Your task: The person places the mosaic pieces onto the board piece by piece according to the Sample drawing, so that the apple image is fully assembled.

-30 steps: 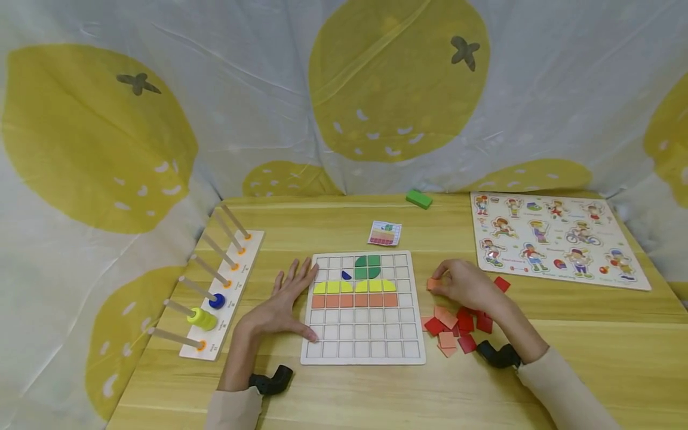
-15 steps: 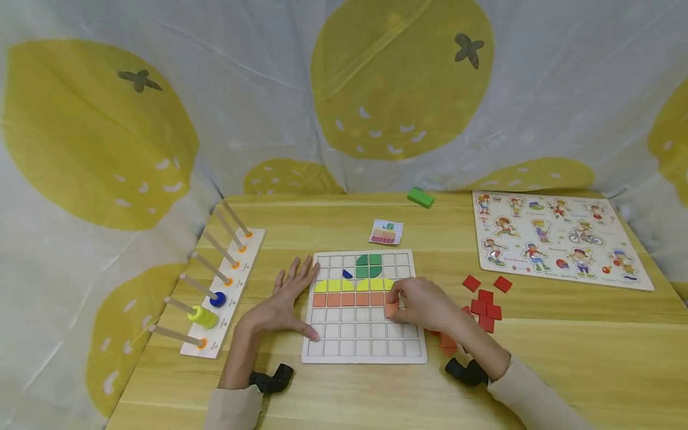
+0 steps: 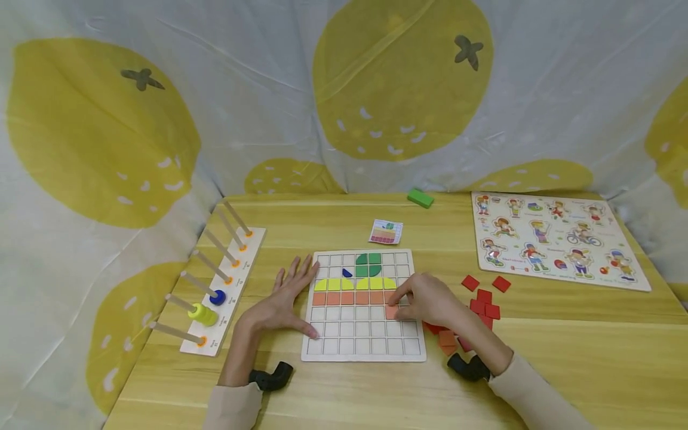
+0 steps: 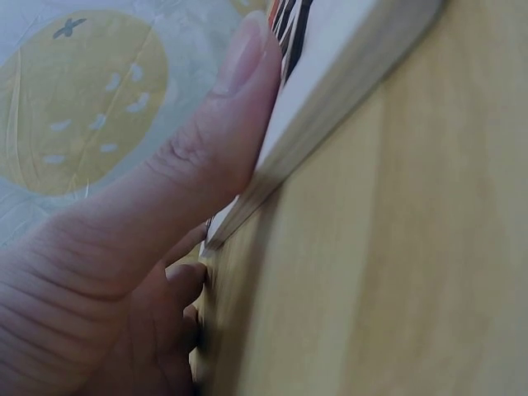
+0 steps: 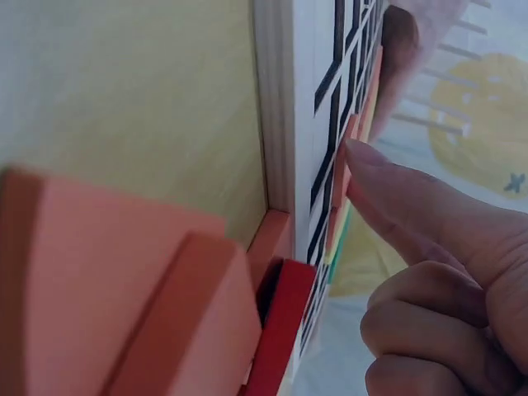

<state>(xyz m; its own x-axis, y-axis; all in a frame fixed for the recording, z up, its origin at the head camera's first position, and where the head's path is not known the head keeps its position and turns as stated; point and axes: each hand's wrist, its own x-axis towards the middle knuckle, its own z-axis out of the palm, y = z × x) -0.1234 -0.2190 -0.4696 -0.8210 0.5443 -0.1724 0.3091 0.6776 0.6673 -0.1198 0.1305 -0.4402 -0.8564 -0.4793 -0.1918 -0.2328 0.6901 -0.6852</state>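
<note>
Orange tile (image 3: pixel 390 313) lies near the grid board's (image 3: pixel 355 346) right edge, pinched by the right hand (image 3: pixel 428 300), while the left hand (image 3: pixel 280 306), spread, touches its left edge.

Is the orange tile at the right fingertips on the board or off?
On: in the head view, the tile covers a square of the board, below the orange row. Fully seated: cannot tell.

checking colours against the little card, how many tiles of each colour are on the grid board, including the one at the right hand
Green tiles: 4
Blue tile: 1
Yellow tiles: 6
Orange tiles: 7, one at the right hand
Total: 18
</note>
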